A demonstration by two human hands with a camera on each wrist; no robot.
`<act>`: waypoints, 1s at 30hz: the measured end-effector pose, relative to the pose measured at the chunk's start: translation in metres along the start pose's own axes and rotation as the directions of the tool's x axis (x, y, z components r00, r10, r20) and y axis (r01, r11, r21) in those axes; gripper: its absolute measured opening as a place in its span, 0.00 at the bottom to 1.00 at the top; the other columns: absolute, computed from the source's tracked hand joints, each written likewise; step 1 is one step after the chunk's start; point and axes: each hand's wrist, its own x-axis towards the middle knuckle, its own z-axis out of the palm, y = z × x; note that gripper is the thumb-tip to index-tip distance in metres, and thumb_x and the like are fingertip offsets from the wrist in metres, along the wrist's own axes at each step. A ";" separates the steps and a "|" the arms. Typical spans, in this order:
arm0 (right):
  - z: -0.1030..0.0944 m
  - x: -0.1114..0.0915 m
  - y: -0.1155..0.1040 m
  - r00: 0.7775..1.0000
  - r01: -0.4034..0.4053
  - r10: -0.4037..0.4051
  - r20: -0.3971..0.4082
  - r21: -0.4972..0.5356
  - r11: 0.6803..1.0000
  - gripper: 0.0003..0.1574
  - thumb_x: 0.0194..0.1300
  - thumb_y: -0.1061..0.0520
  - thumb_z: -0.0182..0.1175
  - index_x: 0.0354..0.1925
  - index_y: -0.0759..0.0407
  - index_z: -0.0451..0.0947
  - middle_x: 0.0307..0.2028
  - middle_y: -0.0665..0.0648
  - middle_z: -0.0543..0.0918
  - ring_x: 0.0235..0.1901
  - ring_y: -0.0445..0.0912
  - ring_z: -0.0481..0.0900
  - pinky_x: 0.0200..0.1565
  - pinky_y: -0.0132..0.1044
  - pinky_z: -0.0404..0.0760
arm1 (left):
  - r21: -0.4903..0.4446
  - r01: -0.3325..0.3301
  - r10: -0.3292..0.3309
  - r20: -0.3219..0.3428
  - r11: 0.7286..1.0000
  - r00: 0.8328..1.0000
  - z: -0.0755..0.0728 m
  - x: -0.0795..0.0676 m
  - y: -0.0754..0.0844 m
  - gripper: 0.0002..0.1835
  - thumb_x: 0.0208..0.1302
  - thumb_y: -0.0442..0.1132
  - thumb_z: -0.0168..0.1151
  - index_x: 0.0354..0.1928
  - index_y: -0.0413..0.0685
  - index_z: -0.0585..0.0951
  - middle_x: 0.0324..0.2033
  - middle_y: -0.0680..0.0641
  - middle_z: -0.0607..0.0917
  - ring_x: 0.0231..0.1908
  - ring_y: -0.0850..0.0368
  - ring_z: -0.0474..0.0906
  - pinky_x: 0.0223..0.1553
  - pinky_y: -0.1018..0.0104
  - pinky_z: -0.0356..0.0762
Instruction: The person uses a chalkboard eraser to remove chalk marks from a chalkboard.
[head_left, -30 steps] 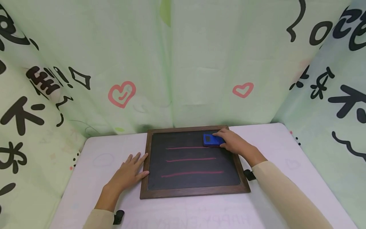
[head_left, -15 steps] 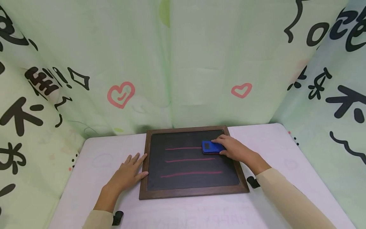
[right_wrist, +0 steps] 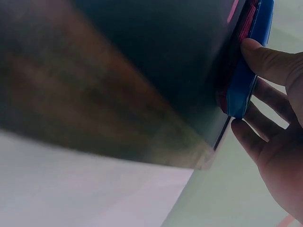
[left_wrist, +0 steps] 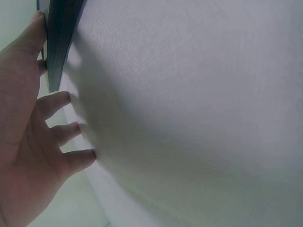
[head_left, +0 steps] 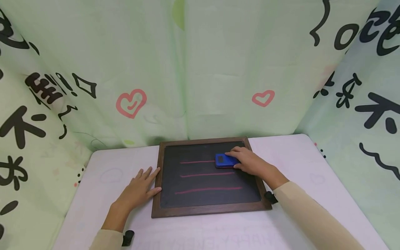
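You are gripping a flat, blue, rectangular eraser with a reddish underside [head_left: 225, 160] in your right hand [head_left: 250, 162], thumb curling along one side and fingers along the other. It is lying on the upper right of the dark slate board in a brown wooden frame [head_left: 209, 182]. Its left end is meeting the top pink chalk line [head_left: 197, 162], while the middle pink chalk line [head_left: 206, 175] and the bottom pink chalk line [head_left: 207, 190] are showing below it on the board. At the board's left edge, your left hand [head_left: 142, 185] is spreading its fingers nearly straight, holding nothing; thumb and forefinger are touching the frame. You should be pressing the eraser evenly, its underside lying flat and its strokes following the line, while your left hand is bracing the frame against sliding.
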 end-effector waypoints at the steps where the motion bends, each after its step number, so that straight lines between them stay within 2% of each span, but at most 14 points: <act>1: 0.000 0.002 -0.003 1.000 0.002 -0.002 0.002 -0.001 1.000 0.34 0.66 0.60 0.71 0.69 0.60 0.76 0.61 0.65 0.80 0.60 0.61 0.79 0.60 0.57 0.80 | -0.001 0.000 0.000 -0.001 1.000 1.000 0.000 0.000 0.000 0.42 0.73 0.60 0.60 0.82 0.54 0.58 0.77 0.33 0.63 0.74 0.22 0.56 0.64 0.22 0.63; 8: 0.000 0.021 -0.025 0.998 0.015 -0.015 0.056 -0.007 1.000 0.34 0.68 0.59 0.70 0.70 0.61 0.75 0.62 0.65 0.79 0.61 0.61 0.78 0.61 0.55 0.80 | 0.007 -0.013 0.013 -0.008 1.000 1.000 0.000 0.001 0.000 0.41 0.74 0.60 0.59 0.82 0.53 0.59 0.77 0.33 0.64 0.74 0.22 0.57 0.63 0.21 0.64; 17: 0.009 0.052 -0.052 0.993 0.030 -0.025 0.112 -0.039 0.999 0.36 0.69 0.55 0.69 0.72 0.57 0.72 0.63 0.61 0.78 0.62 0.57 0.78 0.62 0.51 0.79 | 0.024 -0.011 0.011 0.002 1.000 1.000 -0.001 0.002 0.002 0.41 0.74 0.60 0.58 0.82 0.53 0.59 0.77 0.33 0.64 0.74 0.21 0.57 0.64 0.22 0.64; 23: 0.015 0.071 -0.070 0.990 0.036 -0.032 0.136 -0.033 0.999 0.36 0.70 0.54 0.69 0.73 0.55 0.72 0.64 0.60 0.77 0.63 0.56 0.77 0.64 0.50 0.78 | 0.033 -0.009 0.009 0.005 0.999 1.000 0.000 0.002 0.001 0.41 0.74 0.60 0.58 0.82 0.53 0.59 0.76 0.33 0.64 0.74 0.21 0.58 0.64 0.22 0.65; 30: 0.022 0.093 -0.098 0.987 0.053 -0.041 0.157 -0.077 0.996 0.37 0.71 0.52 0.67 0.74 0.53 0.70 0.65 0.58 0.77 0.64 0.55 0.76 0.65 0.47 0.78 | 0.024 -0.005 0.005 -0.002 1.000 1.000 0.000 0.001 0.001 0.41 0.74 0.60 0.58 0.81 0.52 0.59 0.78 0.33 0.62 0.74 0.21 0.57 0.64 0.22 0.64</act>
